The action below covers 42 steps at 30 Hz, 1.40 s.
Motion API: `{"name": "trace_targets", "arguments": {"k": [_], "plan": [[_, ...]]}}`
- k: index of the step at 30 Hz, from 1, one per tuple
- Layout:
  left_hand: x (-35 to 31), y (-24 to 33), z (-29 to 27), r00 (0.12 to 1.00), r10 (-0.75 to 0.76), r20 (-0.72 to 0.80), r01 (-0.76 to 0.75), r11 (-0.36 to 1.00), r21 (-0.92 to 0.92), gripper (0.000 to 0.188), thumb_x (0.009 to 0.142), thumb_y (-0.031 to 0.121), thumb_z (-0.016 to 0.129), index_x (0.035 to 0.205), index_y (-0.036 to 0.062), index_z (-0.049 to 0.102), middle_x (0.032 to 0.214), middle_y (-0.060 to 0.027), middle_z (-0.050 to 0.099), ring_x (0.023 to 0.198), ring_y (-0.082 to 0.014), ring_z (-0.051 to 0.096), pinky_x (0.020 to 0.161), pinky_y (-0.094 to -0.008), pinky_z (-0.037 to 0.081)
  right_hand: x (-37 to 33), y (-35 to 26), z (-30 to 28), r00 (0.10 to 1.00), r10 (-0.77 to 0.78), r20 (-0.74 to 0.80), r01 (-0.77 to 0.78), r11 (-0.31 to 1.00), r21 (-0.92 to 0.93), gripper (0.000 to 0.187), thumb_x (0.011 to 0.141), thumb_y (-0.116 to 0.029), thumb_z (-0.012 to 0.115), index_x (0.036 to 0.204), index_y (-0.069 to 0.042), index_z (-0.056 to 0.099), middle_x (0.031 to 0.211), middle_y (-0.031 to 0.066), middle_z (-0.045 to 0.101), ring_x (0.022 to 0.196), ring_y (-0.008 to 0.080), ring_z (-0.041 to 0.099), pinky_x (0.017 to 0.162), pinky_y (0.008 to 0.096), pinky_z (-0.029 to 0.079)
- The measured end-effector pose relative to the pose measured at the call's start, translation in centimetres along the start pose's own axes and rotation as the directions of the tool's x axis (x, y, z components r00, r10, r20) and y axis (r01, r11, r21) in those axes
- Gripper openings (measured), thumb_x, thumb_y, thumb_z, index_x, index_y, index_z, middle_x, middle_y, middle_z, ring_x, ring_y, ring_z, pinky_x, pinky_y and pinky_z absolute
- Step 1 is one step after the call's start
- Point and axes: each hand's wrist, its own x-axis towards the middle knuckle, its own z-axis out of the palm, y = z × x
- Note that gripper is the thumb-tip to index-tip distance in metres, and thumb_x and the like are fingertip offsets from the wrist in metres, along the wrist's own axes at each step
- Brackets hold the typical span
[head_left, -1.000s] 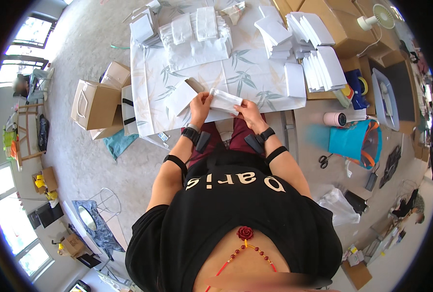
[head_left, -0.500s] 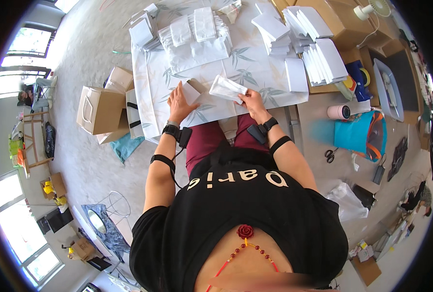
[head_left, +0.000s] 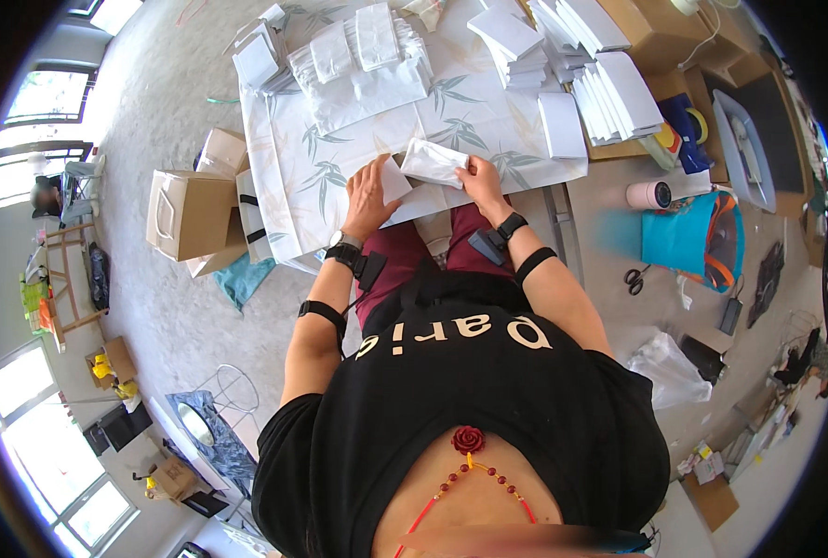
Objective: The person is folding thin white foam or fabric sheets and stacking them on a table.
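My left hand (head_left: 369, 200) holds a small white box (head_left: 394, 183) on the table near its front edge, fingers along its far side and thumb on its near side. Much of the box is hidden by that hand. My right hand (head_left: 482, 184) pinches the right end of a flat white packet (head_left: 433, 162), which looks soft and folded. The packet's left end is right beside the box's right end; whether any of it is inside, I cannot tell.
A light leaf-patterned cloth (head_left: 340, 209) covers the table. At its far side lie white pouches (head_left: 363, 84) in a pile and flat white boxes (head_left: 507, 42) in stacks. A turquoise bag (head_left: 684, 239) and scissors (head_left: 634, 281) are on the right, cardboard cartons (head_left: 189, 214) on the left.
My left hand has moved right and closed around the white box. The box and the packet have come together end to end. The packet stays pinched in my right hand.
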Motion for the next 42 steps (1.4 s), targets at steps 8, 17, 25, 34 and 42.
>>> {"name": "trace_targets", "arguments": {"k": [8,17,25,34,42], "plan": [[-0.8,-0.2,0.3,0.991,0.02,0.13,-0.051,0.969,0.242,0.083,0.08,0.015,0.082,0.151,0.0238,0.039,0.156,-0.0211,0.037,0.149,-0.0433,0.032,0.113,-0.0685,0.031,-1.2,-3.1,0.4,0.992,-0.122,-0.035,0.11,0.964,-0.241,0.017,0.089,-0.01,0.071,0.099,0.004,0.066,0.085,0.0192,0.071,0.08,0.0311,0.069,0.07,0.041,0.052],[0.2,-0.1,0.6,0.974,0.026,0.226,-0.104,0.934,0.341,0.072,0.085,0.017,0.078,0.147,0.0254,0.042,0.159,-0.0251,0.03,0.15,-0.0514,0.027,0.11,-0.0746,0.034,-1.8,-4.5,0.2,0.982,-0.171,-0.085,0.136,0.937,-0.322,0.019,0.088,-0.011,0.071,0.103,0.0,0.068,0.093,0.0246,0.071,0.091,0.0449,0.068,0.076,0.0497,0.053],[0.9,0.1,0.4,0.978,0.037,0.208,-0.113,0.923,0.369,0.068,0.08,0.021,0.081,0.141,0.0206,0.049,0.148,-0.023,0.041,0.143,-0.0418,0.038,0.101,-0.0654,0.045,-2.2,-4.8,0.4,0.968,-0.23,-0.097,0.191,0.932,-0.309,0.016,0.09,-0.01,0.069,0.101,0.0,0.067,0.091,0.026,0.069,0.09,0.047,0.067,0.074,0.0511,0.052],[1.9,1.7,-0.3,0.975,0.019,0.223,-0.098,0.931,0.35,0.076,0.076,0.023,0.083,0.14,0.0114,0.044,0.14,-0.0193,0.049,0.135,-0.0385,0.046,0.097,-0.055,0.051,-2.3,-4.7,0.2,0.966,-0.246,-0.075,0.21,0.924,-0.319,0.015,0.09,-0.01,0.068,0.101,0.0,0.067,0.09,0.0256,0.069,0.09,0.0476,0.066,0.073,0.0515,0.052],[1.4,1.4,-0.9,0.99,0.048,0.136,-0.073,0.98,0.183,0.082,0.074,0.018,0.085,0.143,0.0087,0.041,0.136,-0.0165,0.054,0.131,-0.0378,0.052,0.105,-0.0506,0.047,-1.8,-4.6,-0.2,0.966,-0.252,0.056,0.258,0.922,-0.29,0.015,0.089,-0.009,0.072,0.098,0.001,0.064,0.082,0.0219,0.067,0.077,0.0413,0.067,0.068,0.0428,0.05]]}}
